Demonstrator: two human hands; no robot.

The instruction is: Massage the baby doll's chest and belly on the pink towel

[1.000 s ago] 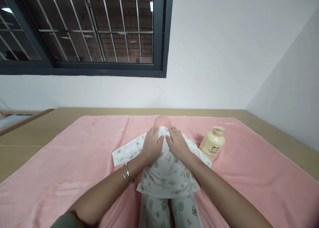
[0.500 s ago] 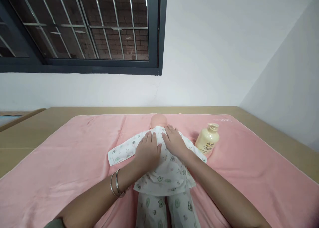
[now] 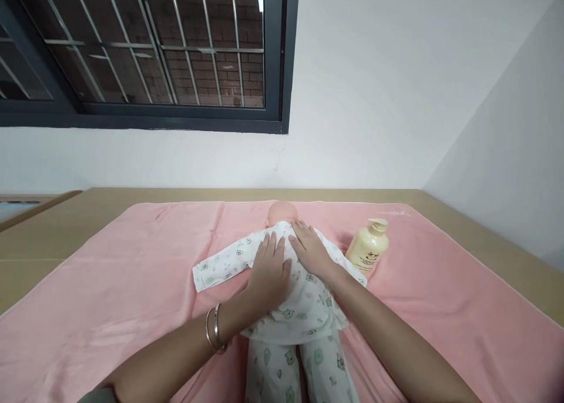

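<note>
A baby doll (image 3: 282, 212) lies on a pink blanket (image 3: 132, 309), its bald head toward the wall. It wears a white printed top (image 3: 295, 318) with long sleeves spread out and matching trousers (image 3: 273, 370). My left hand (image 3: 268, 274) rests flat on the upper left of the top, fingers stretched toward the head. Over the right shoulder, close to the neck, lies my right hand (image 3: 311, 249), also flat with its fingers extended. Neither hand grips anything. The doll's own hands are not visible.
A pale yellow pump bottle (image 3: 368, 247) stands on the blanket beside the right sleeve. The blanket covers a wooden surface (image 3: 247, 195) that meets a white wall (image 3: 361, 127). Above on the left is a dark-framed, barred window (image 3: 275, 121).
My left hand has shifted slightly right and down on the doll's top, and the hem and trousers have moved a little right. My right hand stays almost in place.
</note>
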